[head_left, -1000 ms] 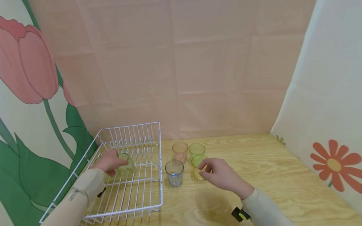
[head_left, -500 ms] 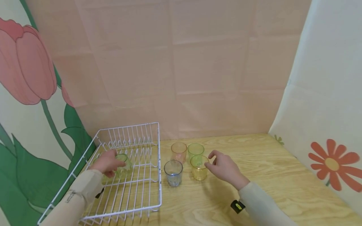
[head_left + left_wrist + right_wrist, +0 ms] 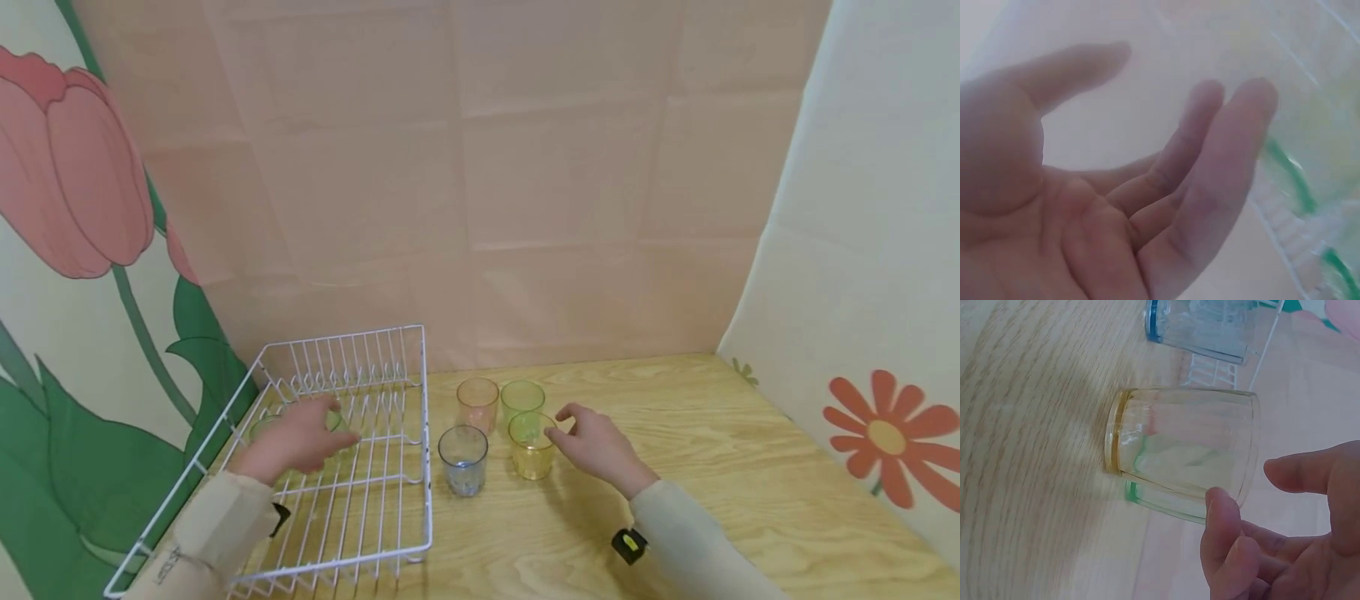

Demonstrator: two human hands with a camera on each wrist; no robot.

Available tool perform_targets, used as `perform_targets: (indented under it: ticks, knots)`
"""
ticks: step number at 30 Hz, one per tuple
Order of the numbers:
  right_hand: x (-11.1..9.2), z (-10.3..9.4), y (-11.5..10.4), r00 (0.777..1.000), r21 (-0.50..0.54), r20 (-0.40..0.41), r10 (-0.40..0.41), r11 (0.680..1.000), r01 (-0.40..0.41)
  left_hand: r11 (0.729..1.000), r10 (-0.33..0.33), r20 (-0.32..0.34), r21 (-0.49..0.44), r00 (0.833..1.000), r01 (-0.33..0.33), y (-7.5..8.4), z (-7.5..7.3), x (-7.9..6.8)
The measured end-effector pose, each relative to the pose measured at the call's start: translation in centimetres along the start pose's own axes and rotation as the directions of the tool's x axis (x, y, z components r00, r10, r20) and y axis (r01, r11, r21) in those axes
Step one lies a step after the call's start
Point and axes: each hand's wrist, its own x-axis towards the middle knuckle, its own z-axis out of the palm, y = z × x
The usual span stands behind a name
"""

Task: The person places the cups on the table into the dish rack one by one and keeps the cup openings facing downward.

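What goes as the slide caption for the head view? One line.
Left hand over green glasses in a white rack; right hand beside a yellow glass on the wood-grain table.

Left hand (image 3: 1100, 209), fingers loosely bent, thumb apart, near two blurry green-edged glasses (image 3: 1291, 178).

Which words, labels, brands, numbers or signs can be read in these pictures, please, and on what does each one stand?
No text can be read.
Dark mark on the left sleeve: resembles lettering, too small and blurred to read.
Black piece by the right sleeve: a yellow patch, no legible text.
Yellow glass, blue-rimmed glass, white rack: no lettering visible.
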Motion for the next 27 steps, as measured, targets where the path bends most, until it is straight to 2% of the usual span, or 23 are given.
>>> perform_targets:
  ticks: [3,7,13,17,20,22,25,27]
  knots:
    - [0.1,0.1,-0.1,1.000,0.027,0.008,0.011,1.000,-0.012,0.995,0.091,0.015,0.048,0.996,-0.092,1.9,0.4,-1.4]
    - [0.3,0.3,0.0,0.999,0.061,0.029,0.026,0.998,-0.028,0.975,0.209,0.065,0.067,0.976,-0.213,3.8,1.3,-3.4]
    - [0.5,0.7,0.1,0.998,0.115,0.055,0.038,0.992,-0.044,0.932,0.348,0.119,0.059,0.930,-0.357,5.6,2.7,-5.7]
    - [0.8,1.1,0.3,0.997,0.128,0.062,0.053,0.990,-0.060,0.898,0.426,0.140,0.057,0.894,-0.437,6.4,3.5,-6.6]
    - [1.0,1.3,0.5,0.996,0.136,0.067,0.064,0.988,-0.073,0.882,0.464,0.133,0.020,0.876,-0.470,7.1,3.9,-6.9]
    - [1.2,1.4,0.7,0.995,0.140,0.067,0.069,0.987,-0.078,0.876,0.480,0.110,0.002,0.870,-0.483,7.6,4.3,-6.9]
    - [1.3,1.4,0.9,0.995,0.142,0.066,0.077,0.986,-0.086,0.876,0.483,0.065,-0.025,0.873,-0.482,8.3,5.0,-6.6]
    - [1.3,1.5,0.9,0.995,0.139,0.059,0.077,0.987,-0.085,0.884,0.467,0.035,-0.037,0.884,-0.465,8.7,5.6,-6.2]
